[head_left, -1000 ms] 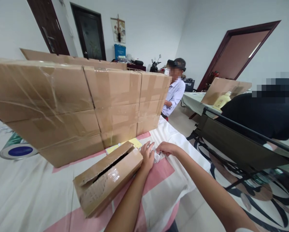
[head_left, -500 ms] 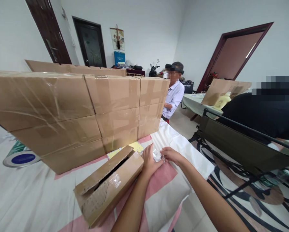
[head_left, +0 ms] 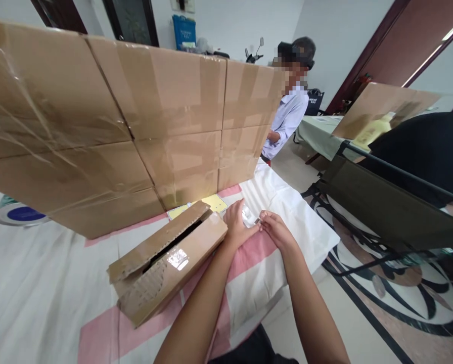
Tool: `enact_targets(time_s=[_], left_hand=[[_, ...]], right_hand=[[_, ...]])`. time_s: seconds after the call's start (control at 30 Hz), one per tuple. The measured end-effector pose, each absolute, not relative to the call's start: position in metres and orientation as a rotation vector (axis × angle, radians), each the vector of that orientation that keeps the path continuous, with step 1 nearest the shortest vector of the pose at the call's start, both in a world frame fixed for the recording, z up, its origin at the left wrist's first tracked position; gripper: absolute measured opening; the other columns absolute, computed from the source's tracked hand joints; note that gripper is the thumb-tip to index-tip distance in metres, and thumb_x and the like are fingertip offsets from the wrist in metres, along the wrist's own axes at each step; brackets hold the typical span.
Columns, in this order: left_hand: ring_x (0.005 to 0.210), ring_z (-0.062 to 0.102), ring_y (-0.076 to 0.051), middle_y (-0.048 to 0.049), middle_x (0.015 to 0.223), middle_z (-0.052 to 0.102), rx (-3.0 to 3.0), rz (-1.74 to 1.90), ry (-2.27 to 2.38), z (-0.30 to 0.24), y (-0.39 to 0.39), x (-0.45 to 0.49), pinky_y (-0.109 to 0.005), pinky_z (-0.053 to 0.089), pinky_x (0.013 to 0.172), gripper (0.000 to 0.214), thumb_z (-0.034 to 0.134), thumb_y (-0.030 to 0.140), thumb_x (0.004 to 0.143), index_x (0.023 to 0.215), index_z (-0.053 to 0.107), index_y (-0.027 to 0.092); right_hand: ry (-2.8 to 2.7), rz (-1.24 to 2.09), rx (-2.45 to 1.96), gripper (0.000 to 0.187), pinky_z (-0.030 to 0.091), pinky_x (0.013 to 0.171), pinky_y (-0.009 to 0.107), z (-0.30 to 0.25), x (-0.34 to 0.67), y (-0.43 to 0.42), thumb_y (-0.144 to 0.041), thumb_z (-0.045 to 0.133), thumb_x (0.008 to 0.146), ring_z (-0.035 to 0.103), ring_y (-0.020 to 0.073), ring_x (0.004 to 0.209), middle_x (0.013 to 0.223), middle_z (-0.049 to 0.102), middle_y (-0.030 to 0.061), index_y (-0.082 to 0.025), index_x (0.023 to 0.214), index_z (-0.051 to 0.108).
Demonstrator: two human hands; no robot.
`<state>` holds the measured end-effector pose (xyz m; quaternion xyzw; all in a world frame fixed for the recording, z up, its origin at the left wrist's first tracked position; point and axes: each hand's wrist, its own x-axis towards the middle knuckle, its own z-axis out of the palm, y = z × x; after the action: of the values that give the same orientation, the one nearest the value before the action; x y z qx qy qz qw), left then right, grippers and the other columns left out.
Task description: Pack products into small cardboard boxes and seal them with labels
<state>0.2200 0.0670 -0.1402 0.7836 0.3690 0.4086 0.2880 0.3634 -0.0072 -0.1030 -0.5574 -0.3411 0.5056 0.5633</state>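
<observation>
My left hand (head_left: 235, 224) and my right hand (head_left: 275, 228) meet over the pink and white cloth (head_left: 249, 283) on the table. Between their fingertips they hold a small clear plastic packet (head_left: 250, 218); what is inside it is too small to name. Both hands have their fingers pinched on it. Just left of my left hand lies a small cardboard box (head_left: 166, 260) on its side, its top flaps slightly apart. A yellow card (head_left: 211, 203) lies flat behind the box.
A wall of taped cardboard cartons (head_left: 128, 116) stands across the back of the table. A roll with a blue label (head_left: 16, 213) lies at far left. A seated person in a white shirt (head_left: 287, 121) is beyond the cartons. A folding cot frame (head_left: 386, 202) stands on the right.
The view has tipped down and moved closer to the cartons. My hands have drawn together on the packet and shifted slightly toward me.
</observation>
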Motion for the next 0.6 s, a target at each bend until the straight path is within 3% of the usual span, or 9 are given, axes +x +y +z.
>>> enact_targets(time_s=[0.23,0.6], left_hand=[[0.139,0.047,-0.037,-0.0171,0.149,0.052,2.097,1.070,0.970,-0.137,0.067,0.217,-0.053,0.039,0.116,0.096,0.085,0.038,0.068,0.151,0.039,0.020],[0.137,0.048,-0.036,-0.0171,0.148,0.052,2.081,1.106,0.937,-0.136,0.067,0.217,-0.051,0.038,0.117,0.096,0.086,0.039,0.069,0.150,0.040,0.018]], right_hand=[[-0.835,1.126,-1.227,0.029,0.043,0.066,0.029,-0.102,0.364,-0.010,-0.044,0.066,0.085,0.046,0.0145,0.063,0.067,0.046,-0.0014,-0.020,0.070,0.062],[-0.876,0.984,-1.312,0.038,0.042,0.068,0.029,-0.114,0.358,-0.014,-0.046,0.069,0.086,0.047,0.0149,0.064,0.067,0.044,-0.0016,-0.021,0.064,0.051]])
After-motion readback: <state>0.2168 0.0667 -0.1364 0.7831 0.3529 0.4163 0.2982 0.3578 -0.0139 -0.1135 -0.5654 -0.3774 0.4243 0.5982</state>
